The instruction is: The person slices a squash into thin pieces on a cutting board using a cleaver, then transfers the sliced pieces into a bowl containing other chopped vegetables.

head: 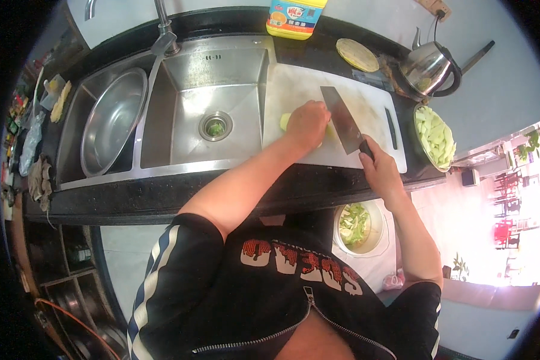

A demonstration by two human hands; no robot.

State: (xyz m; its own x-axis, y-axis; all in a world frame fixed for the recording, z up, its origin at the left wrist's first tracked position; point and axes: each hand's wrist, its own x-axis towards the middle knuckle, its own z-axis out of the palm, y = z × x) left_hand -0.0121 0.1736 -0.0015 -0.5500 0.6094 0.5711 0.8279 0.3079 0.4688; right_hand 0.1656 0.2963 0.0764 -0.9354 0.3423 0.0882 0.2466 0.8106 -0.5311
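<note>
A pale green peeled vegetable (285, 121) lies on the white cutting board (292, 85), partly covered by my left hand (309, 125). That hand grips it with the fingers bent; what kind of vegetable it is, I cannot tell. My right hand (381, 167) is closed around the dark handle of a cleaver (343, 119). The broad steel blade points away from me, just right of my left hand and apart from it. Past the board's right end stands a bowl (436, 137) heaped with pale green vegetable slices.
Left of the board is a steel sink (216, 96), with a metal basin (115, 121) tilted in its other compartment. An electric kettle (427, 72) and a yellow detergent jug (294, 18) stand behind. On the floor, a white bucket (359, 227) holds green scraps.
</note>
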